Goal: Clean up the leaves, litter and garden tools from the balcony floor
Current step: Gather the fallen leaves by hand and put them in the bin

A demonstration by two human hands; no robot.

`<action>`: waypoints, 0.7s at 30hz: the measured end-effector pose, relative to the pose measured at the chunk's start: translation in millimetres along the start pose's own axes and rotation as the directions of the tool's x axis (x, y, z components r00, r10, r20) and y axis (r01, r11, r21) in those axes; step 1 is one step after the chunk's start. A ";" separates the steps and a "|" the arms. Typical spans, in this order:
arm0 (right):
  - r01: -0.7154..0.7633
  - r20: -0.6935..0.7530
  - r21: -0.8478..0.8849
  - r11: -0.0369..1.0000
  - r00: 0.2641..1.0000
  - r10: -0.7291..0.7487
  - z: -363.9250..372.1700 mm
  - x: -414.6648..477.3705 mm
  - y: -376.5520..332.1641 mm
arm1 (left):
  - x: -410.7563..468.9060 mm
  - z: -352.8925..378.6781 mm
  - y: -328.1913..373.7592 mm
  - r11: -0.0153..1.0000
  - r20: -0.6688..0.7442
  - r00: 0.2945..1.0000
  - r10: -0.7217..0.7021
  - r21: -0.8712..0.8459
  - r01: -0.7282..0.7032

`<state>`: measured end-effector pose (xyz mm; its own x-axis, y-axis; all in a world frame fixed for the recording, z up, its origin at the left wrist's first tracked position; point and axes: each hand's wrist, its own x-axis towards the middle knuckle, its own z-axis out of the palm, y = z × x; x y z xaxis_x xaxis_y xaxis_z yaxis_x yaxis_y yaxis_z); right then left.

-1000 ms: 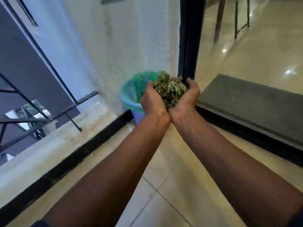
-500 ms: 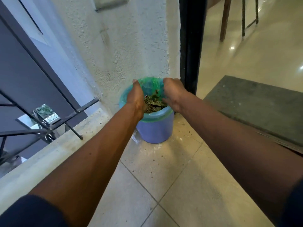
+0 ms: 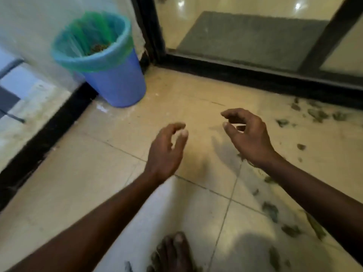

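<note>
This is the balcony of a home. A beige tiled floor point(image 3: 94, 193) runs from a low outer ledge point(image 3: 25, 114) to a black-framed glass door point(image 3: 255, 74). Behind the door a grey doormat point(image 3: 245, 36) lies on polished flooring. A blue waste bin point(image 3: 117, 85) with a green liner point(image 3: 88, 63) stands in the corner, and dry leaves point(image 3: 271, 211) are scattered nearby.

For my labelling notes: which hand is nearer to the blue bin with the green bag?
The left. The left hand hovers just right of the blue bin, closer to the person; the right hand hovers farther right, by the scattered leaves.
</note>
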<state>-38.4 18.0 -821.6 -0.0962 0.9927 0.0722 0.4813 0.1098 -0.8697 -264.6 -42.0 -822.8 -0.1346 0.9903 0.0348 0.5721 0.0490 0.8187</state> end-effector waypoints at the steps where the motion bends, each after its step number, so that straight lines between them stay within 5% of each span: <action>1: -0.025 -0.010 -0.057 0.998 1.000 0.025 -13.5 -13.0 15.1 | -16.8 17.4 -6.5 0.997 0.082 0.996 0.027 0.076 -0.033; 4: 0.013 0.092 -0.362 0.932 0.996 0.022 -57.6 -37.9 46.8 | -43.4 51.7 -21.7 0.945 0.295 0.951 0.095 0.275 -0.179; 9: 0.055 0.224 -0.661 0.748 0.966 0.128 -117.0 -64.6 92.8 | -23.3 103.2 -32.5 0.875 0.325 0.940 0.108 0.418 -0.245; 16: -0.214 -0.068 -0.653 0.727 0.972 0.225 -141.3 -89.7 162.3 | -14.9 199.6 15.1 0.786 0.367 0.928 0.065 0.554 -0.274; 21: -0.115 -0.041 -0.624 0.773 0.993 0.114 -143.0 -101.4 194.8 | -34.5 235.1 47.8 0.797 0.650 0.659 0.380 0.131 -0.589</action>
<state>189.7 -54.2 -928.5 -0.0049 1.0000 -0.0075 0.9265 0.0017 -0.3763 -42.4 -43.3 -919.6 0.6543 0.7552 -0.0384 0.6415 -0.5275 0.5570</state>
